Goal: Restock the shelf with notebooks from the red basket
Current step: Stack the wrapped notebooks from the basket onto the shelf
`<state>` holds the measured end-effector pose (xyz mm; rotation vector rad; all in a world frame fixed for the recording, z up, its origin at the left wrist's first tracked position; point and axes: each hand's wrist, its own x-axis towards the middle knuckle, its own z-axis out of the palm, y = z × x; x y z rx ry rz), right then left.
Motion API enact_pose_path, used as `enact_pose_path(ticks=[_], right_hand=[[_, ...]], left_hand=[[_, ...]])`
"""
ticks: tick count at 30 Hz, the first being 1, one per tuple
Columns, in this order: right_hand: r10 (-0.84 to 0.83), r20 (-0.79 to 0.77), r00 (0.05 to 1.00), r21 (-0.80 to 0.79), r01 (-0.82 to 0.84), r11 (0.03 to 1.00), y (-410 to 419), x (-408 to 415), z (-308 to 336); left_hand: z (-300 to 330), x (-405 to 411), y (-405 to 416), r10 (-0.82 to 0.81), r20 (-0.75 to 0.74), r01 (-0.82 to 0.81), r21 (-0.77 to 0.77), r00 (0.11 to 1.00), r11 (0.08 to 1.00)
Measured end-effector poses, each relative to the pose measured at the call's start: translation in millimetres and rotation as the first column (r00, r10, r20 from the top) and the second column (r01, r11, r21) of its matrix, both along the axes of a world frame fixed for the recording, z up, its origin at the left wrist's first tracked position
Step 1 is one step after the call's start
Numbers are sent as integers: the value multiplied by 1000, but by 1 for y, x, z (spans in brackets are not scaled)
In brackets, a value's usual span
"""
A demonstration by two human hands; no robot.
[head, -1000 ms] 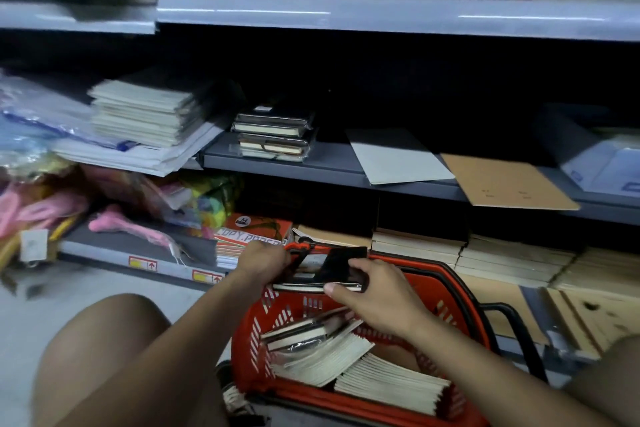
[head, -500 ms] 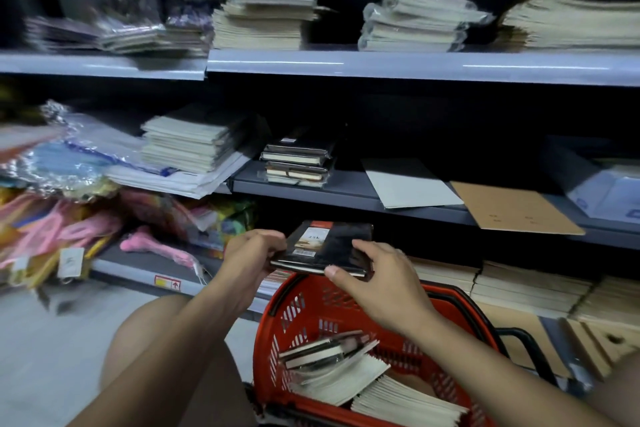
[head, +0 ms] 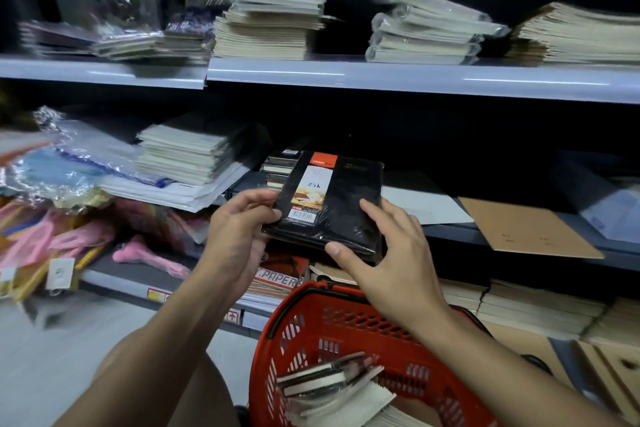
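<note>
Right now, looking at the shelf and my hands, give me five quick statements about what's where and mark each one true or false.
1. Both hands hold the black notebook. True: the left hand grips its left edge and the right hand its near right corner.
2. The notebook lies inside the red basket. False: it is held above the basket, in front of the middle shelf.
3. The basket is empty. False: notebooks lie in it.
4. A small stack of dark notebooks sits on the middle shelf behind the held one. True.
5. A brown card sheet lies on the top shelf. False: it lies on the middle shelf, to the right.
</note>
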<state>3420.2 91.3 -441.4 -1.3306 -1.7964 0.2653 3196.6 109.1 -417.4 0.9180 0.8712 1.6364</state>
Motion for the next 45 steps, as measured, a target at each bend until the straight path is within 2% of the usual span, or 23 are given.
enact_pose_path(ticks=[8,13,18,24,29,35,40,45], right_hand=[[-1,-25,1000,30,1,1000,63,-12,11],[-15,-4,1000,56,15,998,111,-32,15],[-7,7,1000,59,6,998,157,-50,23],[-73,66,995,87,67,994,215,-68,33],[-107,129,986,-9,109,994,250,-72,36],[-95,180,979,-78,111,991,262,-72,17],[-86,226,970,-128,117,985,257,-75,17],[-93,254,963,-145,133,980,253,-79,22]], left_hand=[[8,-23,45,-89,-135,107,133,987,985],[3,-42,86,-7,-318,51,130,948,990],[6,-57,128,79,-384,-32,127,920,991],[13,-69,187,107,-388,-52,150,915,987],[12,-75,225,76,-400,-36,107,914,994],[-14,-79,242,42,-481,-22,48,876,999],[-18,-72,235,91,-542,-47,94,836,994],[-18,-69,229,168,-639,-109,132,751,985]])
